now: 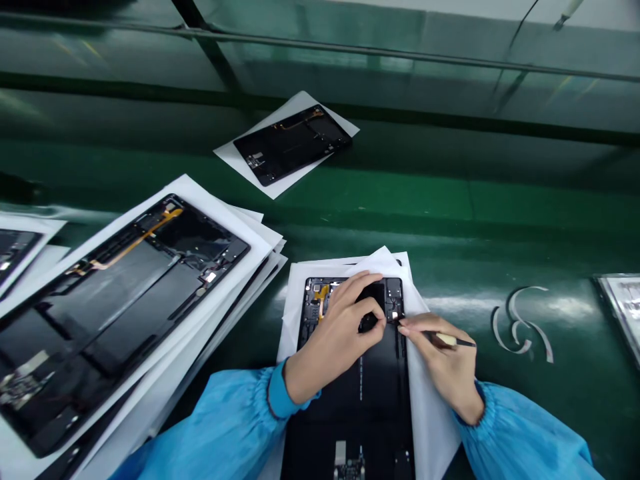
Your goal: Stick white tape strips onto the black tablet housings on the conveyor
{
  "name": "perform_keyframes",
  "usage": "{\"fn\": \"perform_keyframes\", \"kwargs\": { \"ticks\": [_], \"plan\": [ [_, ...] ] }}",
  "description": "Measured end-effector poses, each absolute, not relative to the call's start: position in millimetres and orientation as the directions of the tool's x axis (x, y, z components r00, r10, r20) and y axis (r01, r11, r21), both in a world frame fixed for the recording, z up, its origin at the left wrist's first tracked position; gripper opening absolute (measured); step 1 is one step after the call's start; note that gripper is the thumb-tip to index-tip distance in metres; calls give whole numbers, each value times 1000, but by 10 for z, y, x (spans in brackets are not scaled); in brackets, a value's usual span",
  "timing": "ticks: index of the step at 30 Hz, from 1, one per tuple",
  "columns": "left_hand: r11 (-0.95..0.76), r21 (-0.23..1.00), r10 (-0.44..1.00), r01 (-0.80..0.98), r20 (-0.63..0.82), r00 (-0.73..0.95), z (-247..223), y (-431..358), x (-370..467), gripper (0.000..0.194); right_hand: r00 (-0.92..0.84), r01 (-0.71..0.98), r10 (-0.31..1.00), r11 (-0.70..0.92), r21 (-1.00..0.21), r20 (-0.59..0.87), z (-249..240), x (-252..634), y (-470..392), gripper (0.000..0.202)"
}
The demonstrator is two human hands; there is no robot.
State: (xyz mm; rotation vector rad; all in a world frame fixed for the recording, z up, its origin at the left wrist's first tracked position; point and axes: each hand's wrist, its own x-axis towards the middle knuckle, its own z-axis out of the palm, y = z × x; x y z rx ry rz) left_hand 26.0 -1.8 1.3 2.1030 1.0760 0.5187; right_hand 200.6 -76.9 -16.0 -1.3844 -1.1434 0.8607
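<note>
An opened tablet (385, 400), its circuit parts and orange ribbon cable exposed, lies in front of me on white sheets. My left hand (343, 327) rests over its upper part. Thumb and forefinger curl together into a ring near the top right corner; whether anything is between their tips is too small to tell. At the tablet's right edge, my right hand (440, 360) has its fingertips pinched beside the left thumb. Held in that hand is a slim tool (447, 339) with a cream body and dark pointed end; its other end is hidden by the fingers.
On the left stands a stack of opened tablets (135, 293) interleaved with white sheets. Another opened tablet (295, 143) lies on paper farther back. Curled white strips (517, 327) lie on the green table (450, 220) at right, near a clear-edged tray-like object (623, 303).
</note>
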Motion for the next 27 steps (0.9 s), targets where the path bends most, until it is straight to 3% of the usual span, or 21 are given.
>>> {"fn": "perform_keyframes", "kwargs": {
  "ticks": [22,27],
  "plan": [
    [-381,752,822,538,9,570,67,19,266,10,268,213,963,-47,-976,12,-115,2148,-794,4],
    [-324,789,839,522,-15,544,75,15,285,36,292,219,956,-71,-973,-4,-109,2180,-783,9]
  ]
}}
